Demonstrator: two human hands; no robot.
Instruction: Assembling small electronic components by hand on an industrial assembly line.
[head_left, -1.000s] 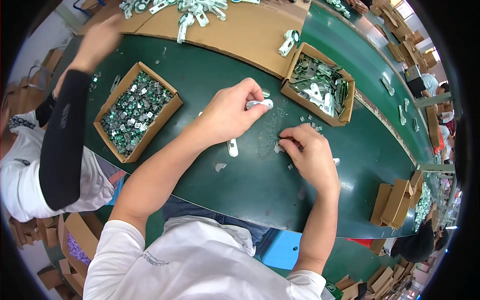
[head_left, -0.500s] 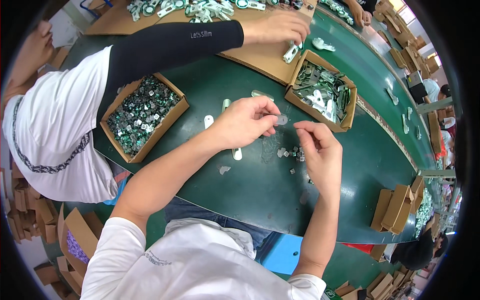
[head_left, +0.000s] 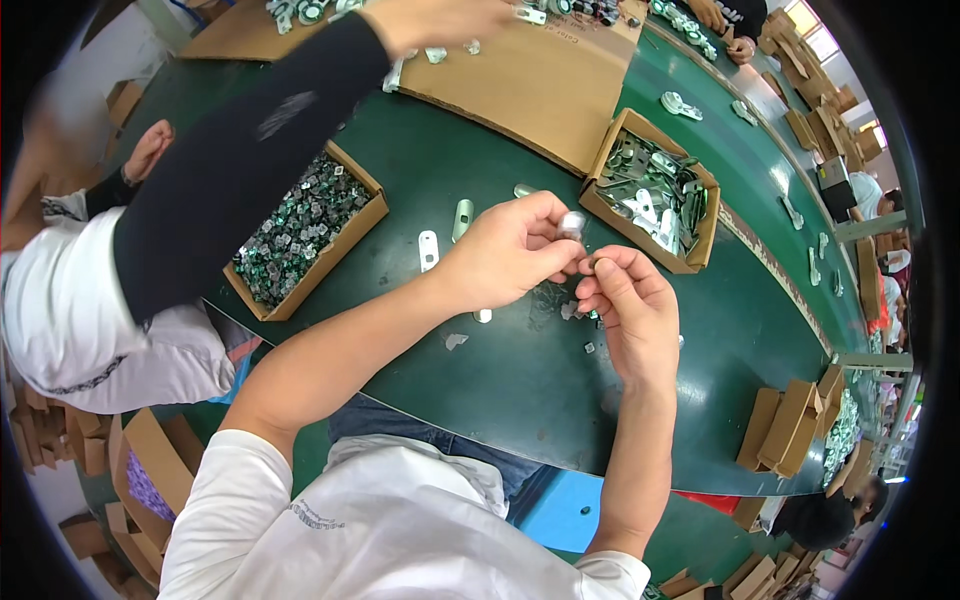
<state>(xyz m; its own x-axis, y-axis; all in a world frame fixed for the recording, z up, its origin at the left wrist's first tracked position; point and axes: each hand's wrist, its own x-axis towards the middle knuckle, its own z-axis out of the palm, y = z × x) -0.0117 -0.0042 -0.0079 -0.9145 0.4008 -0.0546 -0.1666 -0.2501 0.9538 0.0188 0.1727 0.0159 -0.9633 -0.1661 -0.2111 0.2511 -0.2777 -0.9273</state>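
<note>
My left hand [head_left: 510,252] is closed, holding a small shiny silver piece with a rounded end [head_left: 572,224] that sticks up past its fingers. Close against it, my right hand [head_left: 640,308] pinches with thumb and forefinger; whatever lies between those fingertips is too small to name. Beneath the hands, small square parts [head_left: 589,348] lie loose on the green table, partly hidden. Beside my left wrist are a pale green strip [head_left: 463,219] and a white strip with holes [head_left: 428,251]. A clear scrap [head_left: 456,341] lies nearer me.
A carton of flat strips [head_left: 712,215] stands beyond my right hand, another of small square parts [head_left: 378,212] to the left. A co-worker's black-sleeved arm [head_left: 250,140] reaches across a cardboard sheet [head_left: 520,90]. Green-white parts [head_left: 680,105] lie along the right-hand strip.
My hands have come together, and the silver piece is now tilted upward. The co-worker's arm has swung left, away from the carton of strips. Parts on the right-hand strip have shifted.
</note>
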